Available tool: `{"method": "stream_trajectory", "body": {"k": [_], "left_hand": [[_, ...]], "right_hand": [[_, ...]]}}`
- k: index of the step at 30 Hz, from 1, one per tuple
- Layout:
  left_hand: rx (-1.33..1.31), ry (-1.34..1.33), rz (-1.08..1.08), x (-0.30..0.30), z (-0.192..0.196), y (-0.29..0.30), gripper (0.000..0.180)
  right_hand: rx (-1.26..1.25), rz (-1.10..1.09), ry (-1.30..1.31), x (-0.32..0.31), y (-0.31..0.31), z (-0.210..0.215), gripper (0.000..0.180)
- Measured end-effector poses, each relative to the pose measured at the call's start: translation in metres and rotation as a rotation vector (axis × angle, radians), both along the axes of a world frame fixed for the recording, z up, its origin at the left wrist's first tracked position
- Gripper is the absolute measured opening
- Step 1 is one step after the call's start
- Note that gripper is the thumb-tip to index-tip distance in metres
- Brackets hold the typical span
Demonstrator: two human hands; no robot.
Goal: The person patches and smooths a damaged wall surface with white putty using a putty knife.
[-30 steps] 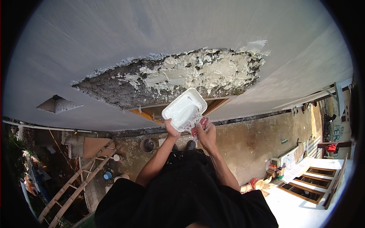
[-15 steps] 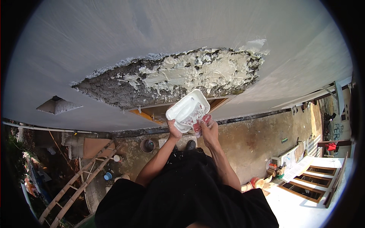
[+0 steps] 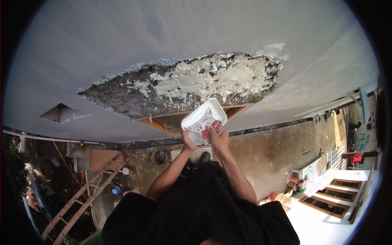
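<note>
My left hand grips the near left edge of a white tray, which is tilted in front of my chest. White paste is smeared across its inside. A flat red scraper, coated with paste, is pinched in my right hand and lies against the paste in the tray. Beyond the tray, the grey wall has a long rough patch of broken surface. Uneven white filler covers much of its middle and right side.
Below the patch is a wood-framed opening, partly behind the tray. A smaller hole is at the wall's left. A bucket stands near my feet. A wooden ladder leans at lower left; a white railing stands at right.
The red scraper and my right hand have moved left and further into the tray, shifting the paste. The tray has dropped slightly toward me and still rests in my left hand.
</note>
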State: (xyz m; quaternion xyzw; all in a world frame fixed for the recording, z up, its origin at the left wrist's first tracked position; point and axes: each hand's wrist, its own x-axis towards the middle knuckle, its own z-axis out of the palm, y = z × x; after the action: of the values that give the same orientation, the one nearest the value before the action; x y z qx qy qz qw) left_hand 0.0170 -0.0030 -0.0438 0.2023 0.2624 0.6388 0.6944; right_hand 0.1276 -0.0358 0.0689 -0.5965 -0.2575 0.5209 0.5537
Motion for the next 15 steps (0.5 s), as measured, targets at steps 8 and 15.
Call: {"method": "stream_trajectory", "body": {"k": [8,15], "left_hand": [[-0.042,-0.059,-0.072,-0.004,0.008,0.0,0.067],[-0.043,-0.048,-0.095,-0.007,0.002,-0.001,0.068]], "right_hand": [[-0.029,0.014,0.247,0.001,0.003,-0.001,0.016],[-0.102,0.02,0.338,0.003,0.002,0.001,0.013]]}}
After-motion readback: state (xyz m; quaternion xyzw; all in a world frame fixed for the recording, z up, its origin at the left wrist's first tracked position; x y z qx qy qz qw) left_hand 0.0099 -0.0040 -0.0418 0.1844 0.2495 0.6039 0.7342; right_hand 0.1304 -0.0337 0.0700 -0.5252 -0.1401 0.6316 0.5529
